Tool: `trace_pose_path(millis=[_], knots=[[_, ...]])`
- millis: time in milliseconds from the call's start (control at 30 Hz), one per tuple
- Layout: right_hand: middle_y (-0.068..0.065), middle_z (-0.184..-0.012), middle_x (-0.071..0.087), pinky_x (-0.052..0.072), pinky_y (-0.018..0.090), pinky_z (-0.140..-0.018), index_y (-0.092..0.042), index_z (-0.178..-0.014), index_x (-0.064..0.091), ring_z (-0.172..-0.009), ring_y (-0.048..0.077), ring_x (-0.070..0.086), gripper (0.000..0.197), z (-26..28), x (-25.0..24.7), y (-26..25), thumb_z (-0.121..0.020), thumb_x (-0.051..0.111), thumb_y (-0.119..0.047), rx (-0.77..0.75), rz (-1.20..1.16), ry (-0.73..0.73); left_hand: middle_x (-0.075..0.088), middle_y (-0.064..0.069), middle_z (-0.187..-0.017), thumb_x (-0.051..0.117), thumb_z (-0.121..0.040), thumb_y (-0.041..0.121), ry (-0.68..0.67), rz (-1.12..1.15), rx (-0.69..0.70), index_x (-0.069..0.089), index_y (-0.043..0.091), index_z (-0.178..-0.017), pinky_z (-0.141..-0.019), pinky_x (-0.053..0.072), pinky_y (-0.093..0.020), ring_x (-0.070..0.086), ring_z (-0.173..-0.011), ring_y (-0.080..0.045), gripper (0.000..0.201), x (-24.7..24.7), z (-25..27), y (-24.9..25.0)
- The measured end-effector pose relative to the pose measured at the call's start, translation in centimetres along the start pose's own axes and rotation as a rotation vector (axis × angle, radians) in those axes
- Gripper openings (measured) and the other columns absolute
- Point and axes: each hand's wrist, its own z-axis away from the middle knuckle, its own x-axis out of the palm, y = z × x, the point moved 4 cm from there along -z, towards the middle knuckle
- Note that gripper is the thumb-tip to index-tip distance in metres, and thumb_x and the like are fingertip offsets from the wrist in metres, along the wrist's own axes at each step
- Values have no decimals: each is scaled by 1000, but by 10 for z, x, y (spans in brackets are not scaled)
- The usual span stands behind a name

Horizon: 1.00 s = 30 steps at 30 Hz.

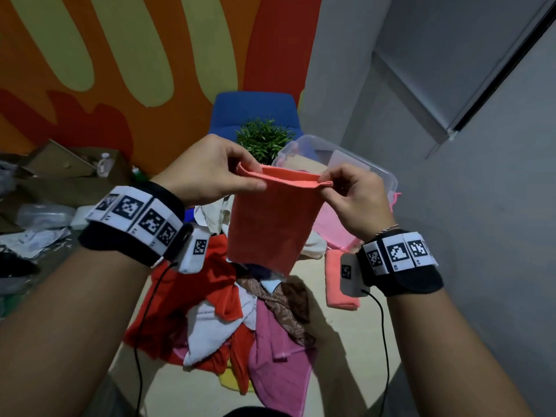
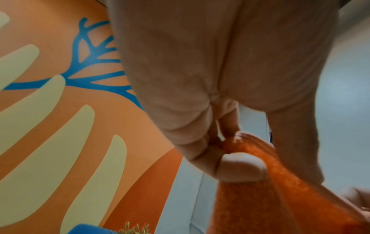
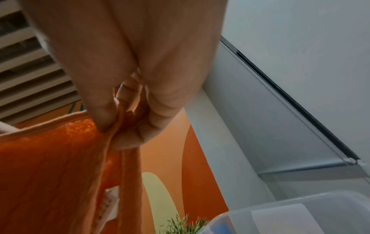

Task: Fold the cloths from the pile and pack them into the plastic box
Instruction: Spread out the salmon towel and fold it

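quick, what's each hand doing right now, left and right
Left hand: pinching the top left corner of the orange cloth.
Right hand: pinching the cloth's top right corner.

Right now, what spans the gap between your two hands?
Only the coral cloth: its doubled top edge runs from the left hand to the right hand, each pinching a corner. The head view shows it.
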Motion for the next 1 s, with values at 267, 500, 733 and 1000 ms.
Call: trace_pose_path(millis=[267,500,733,1000], knots=[[-8,-76,72,56,27,-71,-15,-95,76,-67,4,64,9,-9,-7,-6,-87,75,-11,59,-145,18,67,15,-69,84,-76,33,202,-91,84,77,26,-80,-58,42,-21,55,-62,-2,10,-12,-4,-8],[4,-83,70,51,21,-70,-21,-109,68,-70,9,60,30,-19,4,2,-84,76,-5,54,-141,82,70,2,-73,81,-82,21,324,100,71,68,24,-82,-66,59,-44,67,-69,-21,14,-5,-14,-35],[-9,-82,69,56,36,-82,-25,-91,67,-77,6,63,18,-28,17,13,-88,70,-8,176,-88,42,74,5,-87,73,-90,10,378,247,-13,71,25,-104,-87,60,-40,71,-84,-8,20,3,-26,-46],[-2,-63,63,55,29,-58,-6,-79,59,-56,15,60,34,19,13,-3,-79,46,25,277,-462,-144,65,-14,-77,66,-88,8,-69,570,-31,67,8,-92,-58,58,-33,64,-66,-21,4,11,9,-38]])
